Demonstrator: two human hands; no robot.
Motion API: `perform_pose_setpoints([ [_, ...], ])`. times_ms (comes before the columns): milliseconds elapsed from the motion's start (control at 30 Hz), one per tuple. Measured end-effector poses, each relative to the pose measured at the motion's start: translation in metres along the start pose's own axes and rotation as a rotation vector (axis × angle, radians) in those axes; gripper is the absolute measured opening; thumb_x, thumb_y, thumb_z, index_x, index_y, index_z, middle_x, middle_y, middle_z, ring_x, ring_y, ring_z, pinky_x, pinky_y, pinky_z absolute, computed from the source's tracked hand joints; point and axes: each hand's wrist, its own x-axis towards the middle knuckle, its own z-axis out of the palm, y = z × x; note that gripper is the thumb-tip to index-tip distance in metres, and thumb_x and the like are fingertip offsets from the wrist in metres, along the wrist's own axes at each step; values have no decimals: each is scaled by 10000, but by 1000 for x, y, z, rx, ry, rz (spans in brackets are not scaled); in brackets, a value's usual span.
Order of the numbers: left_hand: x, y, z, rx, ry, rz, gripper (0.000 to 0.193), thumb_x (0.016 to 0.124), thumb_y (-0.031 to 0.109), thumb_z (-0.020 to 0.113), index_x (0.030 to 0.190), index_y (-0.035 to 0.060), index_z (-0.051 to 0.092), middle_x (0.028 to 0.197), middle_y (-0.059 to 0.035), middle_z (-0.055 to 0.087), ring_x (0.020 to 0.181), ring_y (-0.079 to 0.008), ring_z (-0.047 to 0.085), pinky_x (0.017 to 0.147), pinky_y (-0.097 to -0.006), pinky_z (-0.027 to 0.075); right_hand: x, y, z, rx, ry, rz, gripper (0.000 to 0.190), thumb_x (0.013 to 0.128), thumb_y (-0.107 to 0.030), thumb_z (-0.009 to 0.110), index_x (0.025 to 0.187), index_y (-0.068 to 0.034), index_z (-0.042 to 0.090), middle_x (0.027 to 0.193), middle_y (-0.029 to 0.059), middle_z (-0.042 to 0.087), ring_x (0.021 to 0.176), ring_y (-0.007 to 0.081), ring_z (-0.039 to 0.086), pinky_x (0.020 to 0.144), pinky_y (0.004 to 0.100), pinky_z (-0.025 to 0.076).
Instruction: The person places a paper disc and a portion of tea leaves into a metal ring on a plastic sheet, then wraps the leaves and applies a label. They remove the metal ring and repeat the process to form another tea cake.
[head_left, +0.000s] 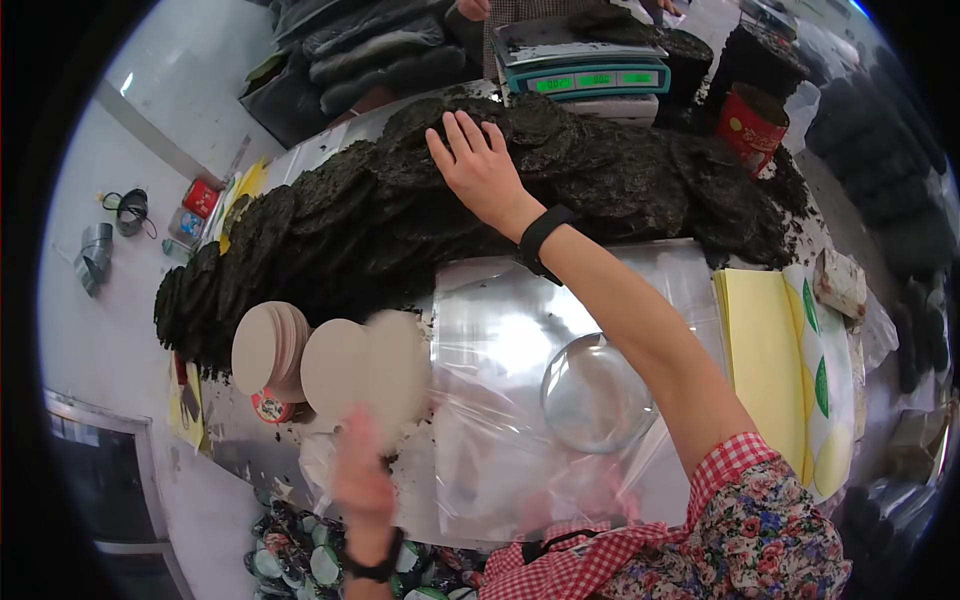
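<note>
My right hand (476, 165), fingers spread, lies on a long heap of dark, round, dried seaweed-like sheets (420, 195). Blurred by motion, my left hand (364, 465) is at the lower left with a pale round disc (397, 375) at its fingertips; whether it grips the disc is unclear. Beside that disc lie another pale disc (335, 369) and a stack of similar discs (266, 349). Clear plastic bags (480, 390) lie flat in front of me, and a round transparent dish or lid (598, 394) rests on them.
A digital scale (589, 79) stands behind the heap, near a red can (752, 127). Yellow sheets (761, 375) and printed labels (821, 382) are at the right. A co-worker's hand (474, 9) shows at the top. Dark packages (382, 52) are piled beyond the table.
</note>
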Motion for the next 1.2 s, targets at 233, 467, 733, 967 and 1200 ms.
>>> perform_pose_setpoints([
  [233,-13,111,153,-174,-549,222,335,868,136,576,1189,61,637,1306,-185,540,1210,-344,525,1068,-589,279,11,18,-59,-11,152,-81,383,849,-150,563,1227,-89,572,1295,155,548,1238,285,489,1026,475,347],
  [467,-1,117,233,83,-672,362,544,837,546,559,1345,355,526,1564,-163,180,1452,-370,89,1085,-668,61,-36,44,-139,-26,192,-111,374,837,-173,569,1209,-137,584,1269,100,572,1214,245,519,1034,444,321],
  [733,-1,98,242,-303,-1098,124,565,919,481,476,1414,213,431,1504,-191,306,1372,-365,299,1068,-549,292,-158,45,-266,62,-192,-28,429,829,-138,562,1258,-120,571,1349,124,538,1257,253,503,1067,435,291],
  [967,-8,109,190,-774,-399,-288,529,864,323,665,1328,115,517,1257,-197,483,1186,-299,498,962,-415,442,-256,-11,-327,200,-543,30,427,826,-129,557,1252,-103,566,1328,108,552,1255,241,500,1063,427,327],
  [1200,-11,127,166,-349,-363,-378,464,748,237,776,1190,176,645,1216,-211,404,1046,-364,512,908,-403,450,-229,19,-304,906,-665,271,346,841,-175,619,1156,-42,565,1131,117,587,1090,298,537,932,397,429],
])
